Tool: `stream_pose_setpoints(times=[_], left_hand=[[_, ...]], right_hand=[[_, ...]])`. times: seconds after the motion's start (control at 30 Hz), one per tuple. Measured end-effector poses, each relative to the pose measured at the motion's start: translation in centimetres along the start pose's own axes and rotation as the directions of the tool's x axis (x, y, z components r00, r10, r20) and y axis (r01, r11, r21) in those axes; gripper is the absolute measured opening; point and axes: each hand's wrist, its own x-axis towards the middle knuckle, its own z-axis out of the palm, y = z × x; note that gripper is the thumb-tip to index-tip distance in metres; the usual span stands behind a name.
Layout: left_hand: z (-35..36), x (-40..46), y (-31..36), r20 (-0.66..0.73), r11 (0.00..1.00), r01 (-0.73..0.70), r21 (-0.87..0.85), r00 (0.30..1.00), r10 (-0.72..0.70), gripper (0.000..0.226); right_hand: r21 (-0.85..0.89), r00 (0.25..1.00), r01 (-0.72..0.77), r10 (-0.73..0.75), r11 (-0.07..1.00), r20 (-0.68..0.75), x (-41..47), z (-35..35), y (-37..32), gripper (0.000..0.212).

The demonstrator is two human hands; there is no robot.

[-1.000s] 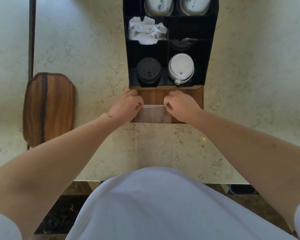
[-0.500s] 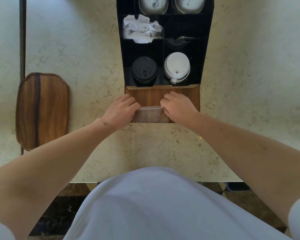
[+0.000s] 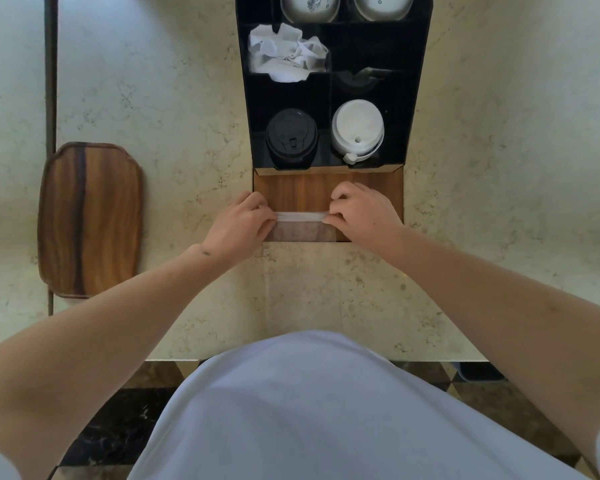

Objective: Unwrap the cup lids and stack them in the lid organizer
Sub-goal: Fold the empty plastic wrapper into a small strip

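Hands meet at the near end of the organizer, where a wrapped packet lies across its wooden front part. The packet is a translucent wrapper with a white strip along its far edge; what is inside I cannot tell clearly. The left hand is at the left end of the packet and the right hand at the right end, so the packet sits just between them. Both hands have curled fingers and pinch the ends of the white strip — the left with thumb and fingers at its left tip, the right with fingertips at its right tip. Both forearms reach forward over the counter and come together toward the packet, with the wrists low, close to the surface.

Behind the packet, in the black compartments of the organizer, a stack of black lids stands in the left near compartment and a stack of white lids in the right near one, each upright. Farther back, the left compartment holds crumpled white paper, and the right one holds something dark that I cannot make out. At the top edge two white cups are partly visible. A wooden tray lies on the counter, well apart to the left.
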Motion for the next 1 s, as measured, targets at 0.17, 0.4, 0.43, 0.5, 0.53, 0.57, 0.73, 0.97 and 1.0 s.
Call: stream_pose_setpoints(times=[0.17, 0.4, 0.43, 0.5, 0.53, 0.57, 0.73, 0.97, 1.0], left_hand=[[-0.1, 1.6, 0.7, 0.071, 0.975, 0.203, -0.085, 0.978, -0.197, 0.003], [-0.2, 2.3, 0.8, 0.175, 0.965, 0.251, -0.074, 0.956, -0.235, 0.011], [-0.4, 2.2, 0.9, 0.182, 0.969, 0.239, -0.066, 0.957, -0.224, 0.008], [-0.5, 2.0, 0.9, 0.183, 0.977, 0.205, -0.065, 0.964, -0.19, 0.009], [-0.5, 1.9, 0.9, 0.178, 0.981, 0.181, -0.065, 0.97, -0.167, 0.009], [-0.5, 1.7, 0.9, 0.172, 0.986, 0.156, -0.06, 0.975, -0.144, 0.01], [-0.4, 0.9, 0.8, 0.106, 1.0, 0.006, -0.008, 0.994, -0.005, 0.012], [0.3, -0.4, 0.5, 0.042, 0.989, -0.132, 0.059, 0.991, 0.13, 0.01], [0.5, -0.6, 0.5, 0.039, 0.988, -0.143, 0.064, 0.989, 0.141, 0.012]], right_hand=[[0.15, 0.989, -0.093, 0.075, 0.984, 0.125, 1.4, -0.1, 0.0, 0.015], [0.1, 0.98, -0.009, -0.011, 0.995, 0.2, 1.8, -0.4, 0.3, 0.005], [0.086, 0.979, 0.006, -0.023, 0.996, 0.203, 1.8, -0.5, 0.2, 0.005], [0.07, 0.977, 0.037, -0.05, 0.997, 0.207, 1.7, -0.6, 0.1, 0.004], [0.068, 0.977, 0.048, -0.061, 0.997, 0.206, 1.7, -0.6, 0.0, 0.003], [0.066, 0.976, 0.056, -0.068, 0.996, 0.206, 1.7, -0.5, 0.0, 0.003], [0.02, 0.976, 0.12, -0.121, 0.993, 0.18, 1.4, -0.4, 0.1, 0.009], [-0.121, 0.973, 0.229, -0.225, 0.966, 0.045, 0.1, 0.2, 0.0, 0.017], [-0.127, 0.975, 0.221, -0.221, 0.967, 0.015, -0.3, 0.4, -0.1, 0.016]])
